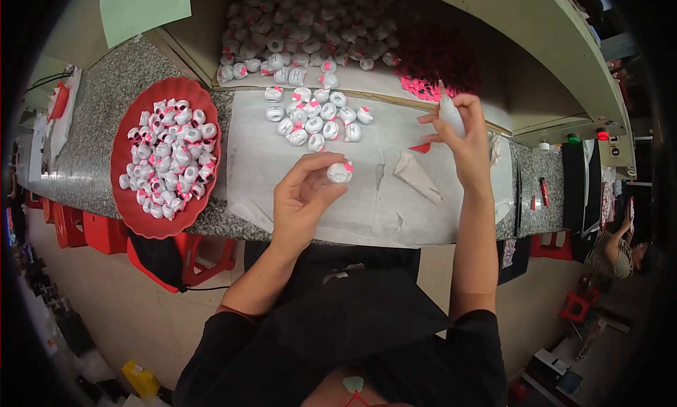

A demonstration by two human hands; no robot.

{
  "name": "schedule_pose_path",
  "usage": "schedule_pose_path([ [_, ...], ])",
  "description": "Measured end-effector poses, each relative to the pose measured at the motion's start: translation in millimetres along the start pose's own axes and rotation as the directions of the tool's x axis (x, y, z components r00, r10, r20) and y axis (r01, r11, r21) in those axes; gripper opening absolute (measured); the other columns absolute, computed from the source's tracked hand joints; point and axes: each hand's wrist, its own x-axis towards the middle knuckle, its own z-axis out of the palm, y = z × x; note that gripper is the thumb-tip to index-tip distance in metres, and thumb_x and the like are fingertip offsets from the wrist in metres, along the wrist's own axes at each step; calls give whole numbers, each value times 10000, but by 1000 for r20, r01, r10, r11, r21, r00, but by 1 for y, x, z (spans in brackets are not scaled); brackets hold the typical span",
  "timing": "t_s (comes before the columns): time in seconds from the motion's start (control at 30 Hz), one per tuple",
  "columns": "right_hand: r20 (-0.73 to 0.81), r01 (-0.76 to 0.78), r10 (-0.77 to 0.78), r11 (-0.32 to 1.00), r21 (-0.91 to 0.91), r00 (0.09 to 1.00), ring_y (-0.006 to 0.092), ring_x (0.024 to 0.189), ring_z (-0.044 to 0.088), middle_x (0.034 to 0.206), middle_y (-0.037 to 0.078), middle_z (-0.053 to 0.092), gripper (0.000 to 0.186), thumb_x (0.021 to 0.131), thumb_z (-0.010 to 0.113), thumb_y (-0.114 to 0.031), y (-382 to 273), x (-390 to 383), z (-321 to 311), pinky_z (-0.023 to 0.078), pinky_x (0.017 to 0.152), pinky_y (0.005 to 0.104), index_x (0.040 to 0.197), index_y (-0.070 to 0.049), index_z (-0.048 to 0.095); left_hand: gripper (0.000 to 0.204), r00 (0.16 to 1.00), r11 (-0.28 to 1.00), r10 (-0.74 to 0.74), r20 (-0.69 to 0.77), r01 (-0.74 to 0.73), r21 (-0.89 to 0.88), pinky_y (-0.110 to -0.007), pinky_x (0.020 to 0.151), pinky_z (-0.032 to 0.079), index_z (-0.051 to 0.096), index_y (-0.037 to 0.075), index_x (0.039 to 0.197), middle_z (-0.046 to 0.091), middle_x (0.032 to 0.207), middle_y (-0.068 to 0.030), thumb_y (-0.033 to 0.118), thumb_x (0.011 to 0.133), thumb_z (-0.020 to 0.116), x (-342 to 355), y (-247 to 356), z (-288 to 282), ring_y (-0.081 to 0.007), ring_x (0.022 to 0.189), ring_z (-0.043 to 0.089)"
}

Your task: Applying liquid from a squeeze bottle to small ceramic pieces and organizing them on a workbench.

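Observation:
My left hand (302,201) pinches a small white rounded piece (339,172) with a pink patch between thumb and fingers, above the white paper sheet (331,220). Off to the right, my right hand (467,143) is wrapped round a white squeeze bottle (451,116) whose thin nozzle points up and away from me. Just beyond my left hand lies a loose group of similar white pieces (312,109). A small red pointed thing (420,148) is beside my right fingers. Between the hands, nearer the right one, rests a crumpled white cloth or paper (416,176).
A red scalloped tray (127,195) heaped with white, pink and black pieces stands at the left. At the back, a shelf holds a big pile of white pieces (303,26) and a heap of pink-red pieces (430,62). Red stools (106,232) stand below the speckled counter (84,146).

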Motion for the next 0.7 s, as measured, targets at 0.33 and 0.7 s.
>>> schedule_pose_path([
  [0.33,261,360,-284,391,-847,923,302,699,521,766,139,542,172,680,608,-51,24,58,9,412,623,326,847,-24,571,331,1000,999,7,22,-9,51,-268,775,436,476,-23,1038,501,1011,-90,-73,720,555,-1,0,-1,-146,905,511],
  [0.7,254,-201,168,973,112,953,141,519,508,706,133,557,68,700,568,59,-18,-74,42,407,455,224,755,62,528,310,996,991,3,89,-14,129,-283,794,443,489,-31,1050,482,1064,-116,-82,745,516,0,-3,9,-171,934,517],
])
